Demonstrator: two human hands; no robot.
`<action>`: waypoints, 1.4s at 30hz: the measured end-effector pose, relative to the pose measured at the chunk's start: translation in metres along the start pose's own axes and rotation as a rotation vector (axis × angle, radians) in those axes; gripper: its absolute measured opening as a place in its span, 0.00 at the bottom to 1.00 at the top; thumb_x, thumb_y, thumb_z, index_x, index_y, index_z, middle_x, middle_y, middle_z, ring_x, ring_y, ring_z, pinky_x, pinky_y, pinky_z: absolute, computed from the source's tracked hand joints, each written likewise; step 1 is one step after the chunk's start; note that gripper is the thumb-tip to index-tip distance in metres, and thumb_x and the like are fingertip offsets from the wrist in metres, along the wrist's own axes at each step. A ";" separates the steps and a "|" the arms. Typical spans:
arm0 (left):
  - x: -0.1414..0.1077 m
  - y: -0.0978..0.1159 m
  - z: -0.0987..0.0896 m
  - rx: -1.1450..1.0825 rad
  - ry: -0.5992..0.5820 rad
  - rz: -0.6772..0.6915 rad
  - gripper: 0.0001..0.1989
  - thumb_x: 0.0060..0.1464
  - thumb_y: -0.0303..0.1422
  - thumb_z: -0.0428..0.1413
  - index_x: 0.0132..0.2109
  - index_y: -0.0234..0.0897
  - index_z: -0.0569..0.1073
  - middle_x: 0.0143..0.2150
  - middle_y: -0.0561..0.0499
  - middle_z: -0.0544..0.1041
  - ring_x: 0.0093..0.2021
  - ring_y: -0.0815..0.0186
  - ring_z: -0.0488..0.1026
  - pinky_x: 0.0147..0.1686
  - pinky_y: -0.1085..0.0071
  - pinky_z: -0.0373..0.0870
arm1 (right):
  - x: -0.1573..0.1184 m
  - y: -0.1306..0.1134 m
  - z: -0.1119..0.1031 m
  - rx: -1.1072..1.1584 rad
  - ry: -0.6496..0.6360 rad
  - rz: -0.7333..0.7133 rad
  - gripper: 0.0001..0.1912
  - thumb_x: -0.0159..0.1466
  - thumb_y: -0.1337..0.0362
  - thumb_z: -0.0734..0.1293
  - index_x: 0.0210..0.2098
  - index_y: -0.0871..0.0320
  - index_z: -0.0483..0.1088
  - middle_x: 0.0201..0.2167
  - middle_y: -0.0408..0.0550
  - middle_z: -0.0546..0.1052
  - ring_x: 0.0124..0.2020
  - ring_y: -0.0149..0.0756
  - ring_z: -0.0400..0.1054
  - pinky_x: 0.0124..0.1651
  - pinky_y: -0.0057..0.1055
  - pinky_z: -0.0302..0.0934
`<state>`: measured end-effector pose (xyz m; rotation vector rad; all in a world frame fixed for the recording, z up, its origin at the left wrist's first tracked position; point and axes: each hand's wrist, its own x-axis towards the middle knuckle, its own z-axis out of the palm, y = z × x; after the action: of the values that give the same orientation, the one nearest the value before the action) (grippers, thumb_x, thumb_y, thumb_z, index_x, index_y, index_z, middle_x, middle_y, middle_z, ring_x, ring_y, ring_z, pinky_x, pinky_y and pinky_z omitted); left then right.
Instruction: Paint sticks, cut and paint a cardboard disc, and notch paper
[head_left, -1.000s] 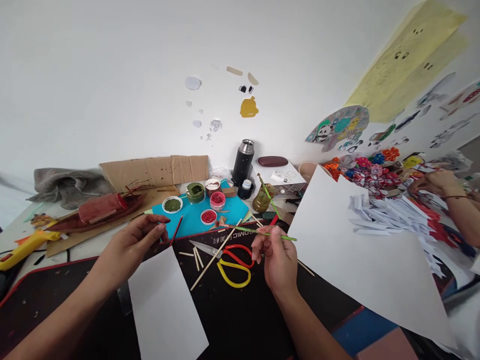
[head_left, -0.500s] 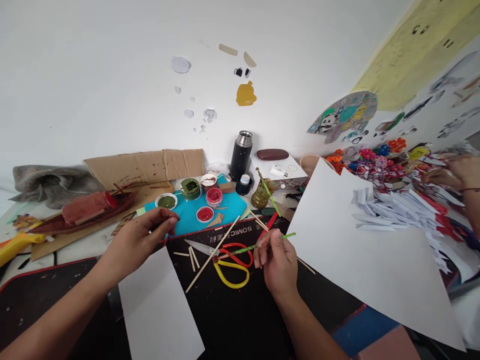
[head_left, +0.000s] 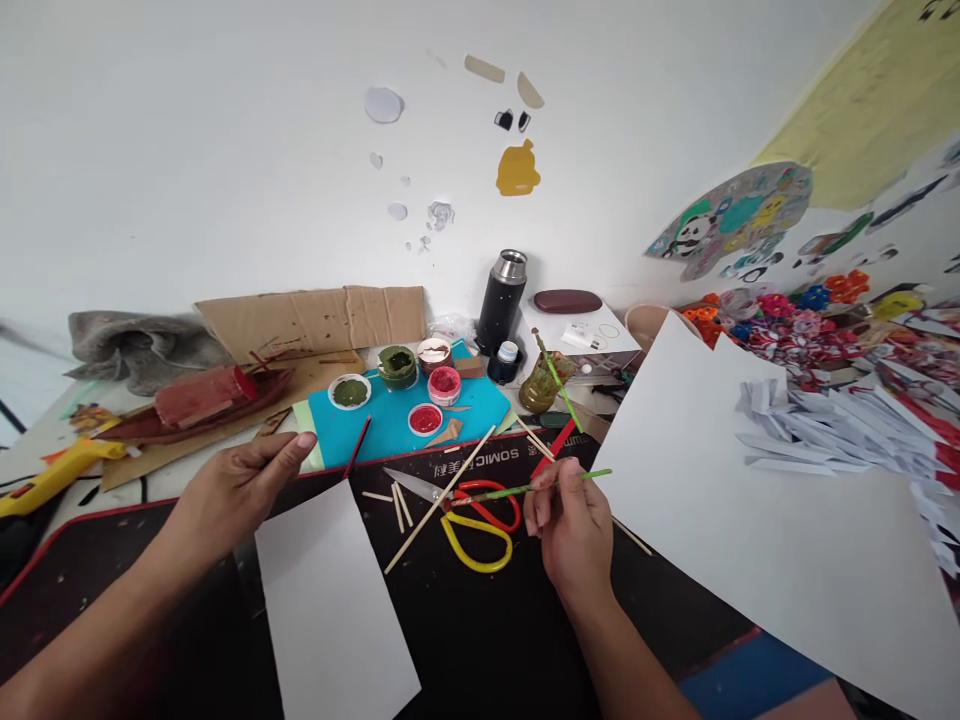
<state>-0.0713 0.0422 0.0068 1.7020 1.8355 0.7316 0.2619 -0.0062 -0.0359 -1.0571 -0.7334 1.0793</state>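
My left hand (head_left: 244,490) is closed, thumb against the curled fingers, above the upper left corner of a white paper sheet (head_left: 337,600); whatever it may hold is too small to make out. A dark red pencil (head_left: 358,447) lies just right of it. My right hand (head_left: 574,520) grips a thin green brush (head_left: 517,491) with a reddish-brown tip pointing left, over scissors (head_left: 480,535) with red and yellow handles. Thin wooden sticks (head_left: 439,500) lie across and beside the scissors. Paint jars (head_left: 397,368) and an open red paint lid (head_left: 425,420) stand on blue paper (head_left: 375,420).
Behind are a black thermos (head_left: 504,305), a jar of murky liquid (head_left: 541,385) with another brush, and cardboard (head_left: 315,320). At left are a red model boat (head_left: 202,400) and a yellow glue gun (head_left: 64,475). A large white sheet (head_left: 750,540) with paper strips (head_left: 817,435) fills the right.
My left hand has moved left, away from the dark red pencil, which now shows clearly. The view has shifted, and the other person's hand at the far right is out of sight.
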 end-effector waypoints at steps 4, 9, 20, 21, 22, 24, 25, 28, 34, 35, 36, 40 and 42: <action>-0.010 -0.010 0.008 0.065 -0.068 0.033 0.27 0.65 0.59 0.48 0.28 0.44 0.68 0.23 0.55 0.67 0.27 0.61 0.67 0.30 0.67 0.64 | -0.002 0.003 0.002 -0.039 -0.022 0.019 0.32 0.69 0.34 0.73 0.27 0.57 0.75 0.13 0.37 0.65 0.13 0.30 0.62 0.18 0.26 0.52; -0.015 -0.019 0.034 0.106 -0.142 0.232 0.17 0.67 0.48 0.50 0.49 0.45 0.77 0.41 0.46 0.84 0.40 0.51 0.80 0.43 0.60 0.74 | -0.004 0.005 0.003 -0.038 -0.027 0.031 0.32 0.68 0.34 0.74 0.28 0.57 0.75 0.13 0.37 0.65 0.13 0.30 0.62 0.17 0.25 0.52; -0.013 -0.001 0.058 0.519 -0.259 0.507 0.09 0.66 0.27 0.55 0.39 0.41 0.80 0.40 0.41 0.80 0.46 0.47 0.76 0.47 0.53 0.70 | -0.006 0.003 0.004 -0.047 -0.050 0.057 0.32 0.67 0.33 0.74 0.28 0.56 0.74 0.13 0.37 0.66 0.13 0.31 0.62 0.17 0.26 0.52; -0.011 -0.001 0.059 0.528 -0.266 0.515 0.10 0.66 0.27 0.55 0.38 0.41 0.79 0.40 0.41 0.80 0.46 0.46 0.75 0.47 0.53 0.70 | -0.006 0.003 0.004 -0.043 -0.052 0.056 0.32 0.67 0.33 0.74 0.28 0.56 0.74 0.13 0.37 0.66 0.13 0.31 0.62 0.17 0.26 0.52; -0.009 -0.001 0.061 0.532 -0.272 0.521 0.10 0.66 0.27 0.55 0.38 0.41 0.79 0.40 0.41 0.80 0.46 0.46 0.75 0.47 0.53 0.69 | -0.006 0.003 0.005 -0.038 -0.055 0.057 0.32 0.67 0.34 0.74 0.28 0.56 0.74 0.13 0.37 0.66 0.13 0.31 0.62 0.17 0.26 0.52; -0.006 -0.003 0.063 0.522 -0.282 0.528 0.11 0.67 0.27 0.54 0.37 0.41 0.78 0.39 0.41 0.80 0.46 0.47 0.75 0.47 0.53 0.69 | -0.006 0.002 0.005 -0.030 -0.058 0.059 0.31 0.67 0.34 0.75 0.28 0.57 0.75 0.13 0.38 0.66 0.13 0.30 0.62 0.17 0.25 0.52; -0.005 -0.005 0.064 0.508 -0.287 0.530 0.12 0.68 0.28 0.53 0.36 0.41 0.78 0.39 0.41 0.80 0.46 0.47 0.75 0.48 0.53 0.69 | -0.006 0.002 0.005 -0.030 -0.059 0.062 0.31 0.67 0.35 0.75 0.28 0.57 0.75 0.13 0.37 0.66 0.13 0.30 0.62 0.17 0.25 0.52; -0.002 -0.008 0.061 0.406 -0.298 0.515 0.11 0.67 0.31 0.53 0.35 0.42 0.76 0.39 0.42 0.80 0.45 0.48 0.75 0.48 0.54 0.69 | -0.006 0.002 0.004 -0.031 -0.060 0.071 0.31 0.67 0.35 0.75 0.28 0.57 0.75 0.13 0.37 0.66 0.13 0.30 0.62 0.17 0.25 0.51; -0.008 0.005 0.040 -0.037 -0.172 0.198 0.17 0.65 0.51 0.57 0.39 0.44 0.78 0.36 0.48 0.81 0.38 0.54 0.75 0.40 0.61 0.70 | -0.005 0.004 0.003 -0.037 -0.061 0.082 0.32 0.67 0.33 0.74 0.29 0.57 0.75 0.14 0.37 0.65 0.13 0.29 0.61 0.18 0.25 0.53; -0.009 0.008 0.038 -0.130 -0.163 0.131 0.19 0.63 0.54 0.59 0.39 0.44 0.79 0.35 0.49 0.81 0.36 0.56 0.74 0.38 0.62 0.69 | -0.005 0.004 0.003 -0.040 -0.065 0.086 0.32 0.66 0.33 0.74 0.29 0.57 0.75 0.14 0.37 0.66 0.13 0.29 0.61 0.18 0.25 0.53; -0.010 0.011 0.037 -0.234 -0.163 0.077 0.20 0.60 0.55 0.62 0.39 0.43 0.79 0.33 0.51 0.80 0.33 0.59 0.73 0.36 0.64 0.69 | -0.005 0.004 0.003 -0.041 -0.069 0.089 0.32 0.66 0.33 0.75 0.29 0.57 0.75 0.14 0.37 0.66 0.13 0.29 0.61 0.18 0.25 0.53; -0.012 0.020 0.044 -0.690 -0.147 -0.067 0.22 0.50 0.49 0.73 0.45 0.41 0.80 0.32 0.54 0.76 0.29 0.65 0.71 0.31 0.67 0.70 | -0.005 0.005 0.003 -0.021 -0.058 0.099 0.31 0.65 0.35 0.76 0.29 0.57 0.75 0.14 0.37 0.66 0.13 0.29 0.61 0.18 0.24 0.53; -0.014 0.022 0.049 -0.833 -0.150 -0.134 0.28 0.47 0.45 0.76 0.52 0.40 0.80 0.34 0.54 0.77 0.31 0.64 0.75 0.33 0.67 0.73 | -0.004 0.006 0.003 -0.011 -0.047 0.103 0.31 0.65 0.35 0.77 0.28 0.57 0.75 0.13 0.37 0.66 0.13 0.30 0.61 0.17 0.25 0.53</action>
<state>-0.0198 0.0313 -0.0126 1.0404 1.2487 1.0780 0.2557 -0.0089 -0.0400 -1.0914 -0.7299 1.1931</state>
